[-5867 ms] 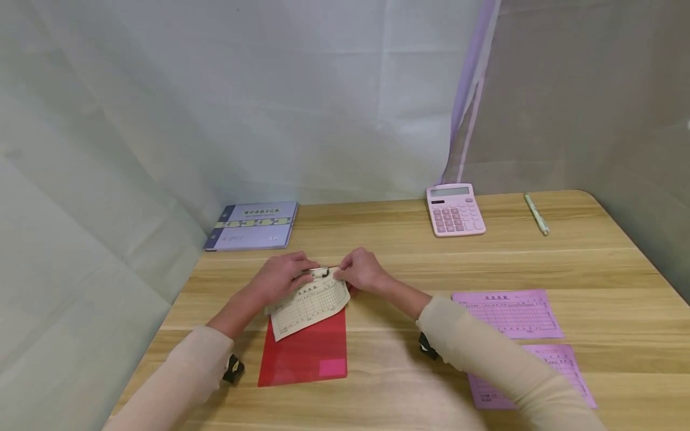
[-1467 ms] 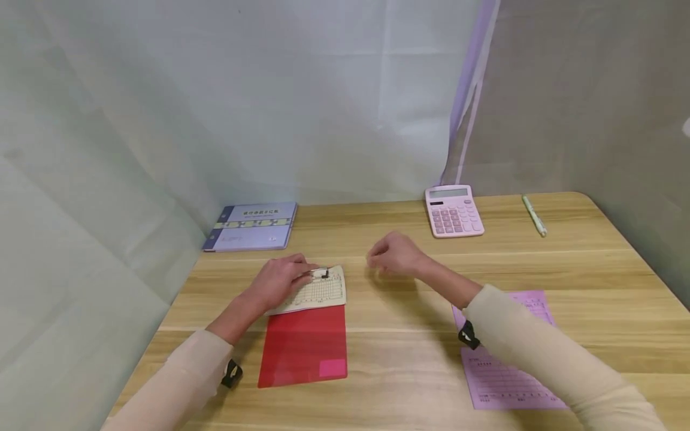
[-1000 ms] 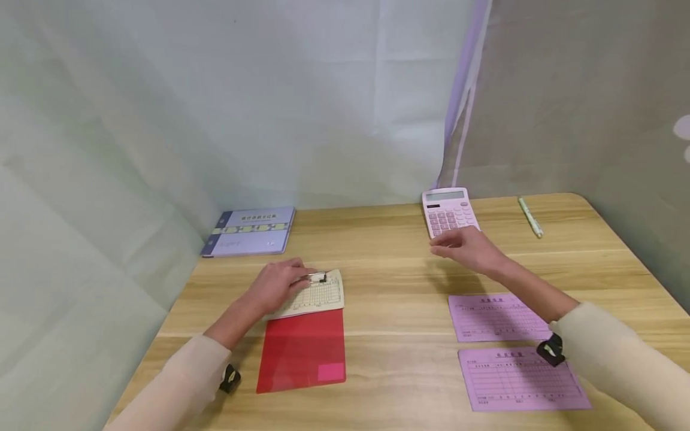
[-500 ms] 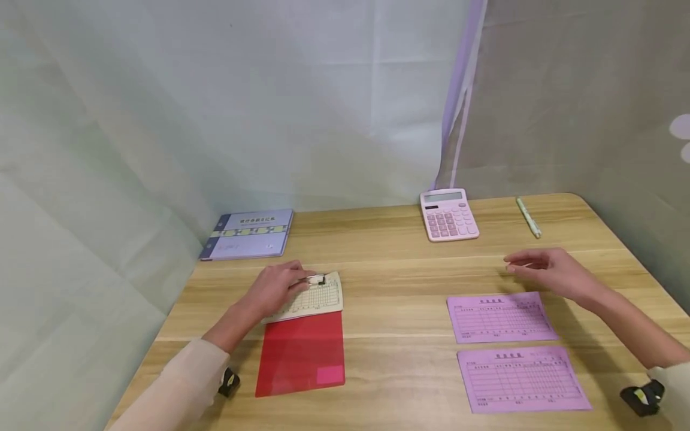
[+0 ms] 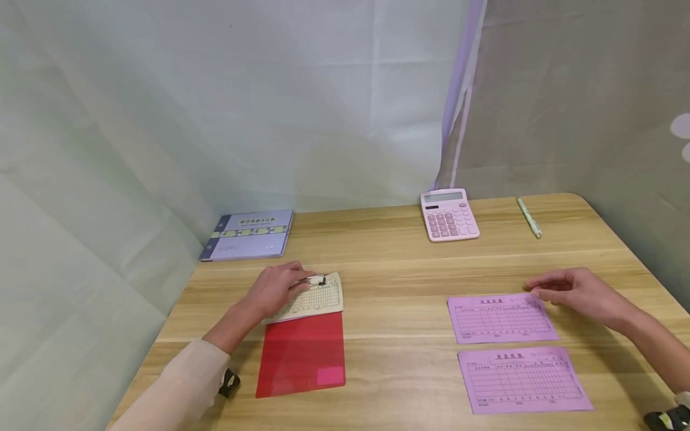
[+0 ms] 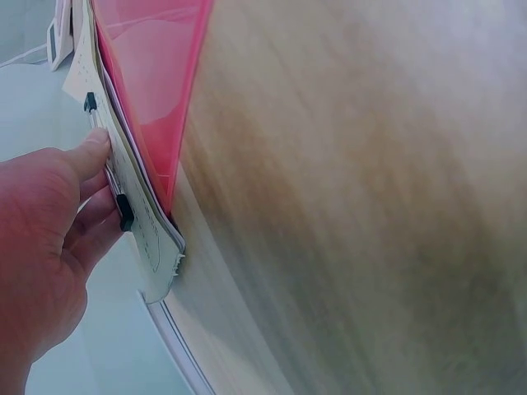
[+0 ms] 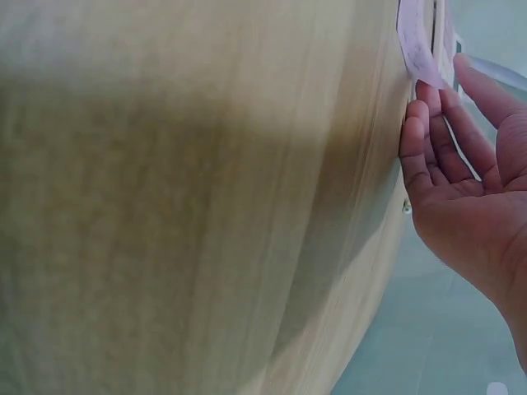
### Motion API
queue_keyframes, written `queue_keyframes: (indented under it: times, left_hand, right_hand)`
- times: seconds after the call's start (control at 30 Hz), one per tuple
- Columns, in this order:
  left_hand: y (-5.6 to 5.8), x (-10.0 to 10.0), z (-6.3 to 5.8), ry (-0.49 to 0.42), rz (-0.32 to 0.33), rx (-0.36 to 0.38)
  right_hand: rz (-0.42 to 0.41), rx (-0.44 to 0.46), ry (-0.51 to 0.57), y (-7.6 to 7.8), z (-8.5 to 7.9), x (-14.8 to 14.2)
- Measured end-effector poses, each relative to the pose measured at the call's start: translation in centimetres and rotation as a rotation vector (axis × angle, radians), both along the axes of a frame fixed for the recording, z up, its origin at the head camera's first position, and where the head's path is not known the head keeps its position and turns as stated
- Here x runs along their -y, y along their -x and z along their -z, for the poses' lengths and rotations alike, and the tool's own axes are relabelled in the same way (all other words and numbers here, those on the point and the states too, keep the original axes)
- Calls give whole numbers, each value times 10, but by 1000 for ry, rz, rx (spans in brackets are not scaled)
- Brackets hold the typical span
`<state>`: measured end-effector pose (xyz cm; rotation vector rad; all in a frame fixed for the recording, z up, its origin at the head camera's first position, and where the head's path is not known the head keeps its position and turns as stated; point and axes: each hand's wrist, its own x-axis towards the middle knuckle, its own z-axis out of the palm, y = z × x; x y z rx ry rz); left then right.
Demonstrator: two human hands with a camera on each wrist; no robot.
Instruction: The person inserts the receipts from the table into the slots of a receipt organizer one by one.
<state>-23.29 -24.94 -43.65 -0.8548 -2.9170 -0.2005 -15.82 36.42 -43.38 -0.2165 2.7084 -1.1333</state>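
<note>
In the head view my left hand pinches the metal clip at the top of a red clipboard. Under the clip lie cream printed slips, and the left wrist view shows my thumb against the clip's wire with the fingers curled beyond. Two purple printed slips lie on the right, an upper one and a lower one. My right hand is at the upper slip's far right corner, fingers loosely bent; in the right wrist view the fingertips meet the edge of the slip, thumb apart.
A pink calculator and a pale green pen lie along the back of the wooden table. A blue account book rests at the back left. Pale curtains hang behind the table.
My right hand has let go of the cream slips, which lie down over the clipboard, and has moved right to the upper purple slip's corner. The left hand has stayed at the clip.
</note>
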Motion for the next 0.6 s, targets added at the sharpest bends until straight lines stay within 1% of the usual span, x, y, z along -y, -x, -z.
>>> queue_keyframes:
  times: [0.17,0.3,0.43,0.6]
  left_hand:
    - [0,0,0,3,-3,2]
    - [0,0,-1,8,1,-7]
    - [-1,-1,-2,17,-1,-9]
    - [-1,-1,-2,15,1,-3]
  right_hand:
    - [0,-32,-9,-1,3,-1]
    - [4,-40,-9,-1,6,-2]
    - [23,-58,-20,1,8,-1]
    - [38,-52,-10,1,7,-1]
